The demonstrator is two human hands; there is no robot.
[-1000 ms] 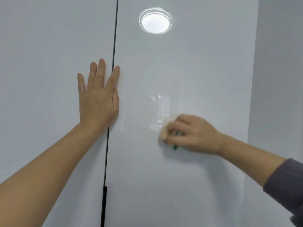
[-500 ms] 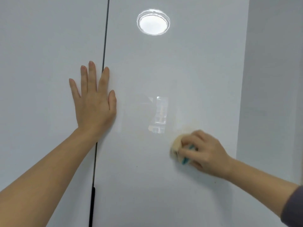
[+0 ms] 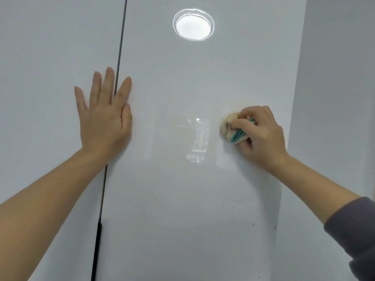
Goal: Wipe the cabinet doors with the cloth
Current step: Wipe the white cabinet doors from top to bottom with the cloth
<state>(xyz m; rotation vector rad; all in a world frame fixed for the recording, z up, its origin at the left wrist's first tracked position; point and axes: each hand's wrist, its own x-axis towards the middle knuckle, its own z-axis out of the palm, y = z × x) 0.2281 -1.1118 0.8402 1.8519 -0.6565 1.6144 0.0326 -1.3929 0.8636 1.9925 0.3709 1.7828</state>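
Evidently mid-wipe: the right hand [image 3: 261, 134] grips the bunched cloth [image 3: 233, 131] against the right door [image 3: 182, 199]; the left hand [image 3: 103, 118] lies flat at nine o'clock; specks [image 3: 223, 205] toward six o'clock await wiping.

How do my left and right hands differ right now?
The left hand lies flat with straight fingers; the right hand is curled round the cloth. The left hand straddles the seam between left door and right door; the right hand is at the right door alone. Both are raised to the doors.
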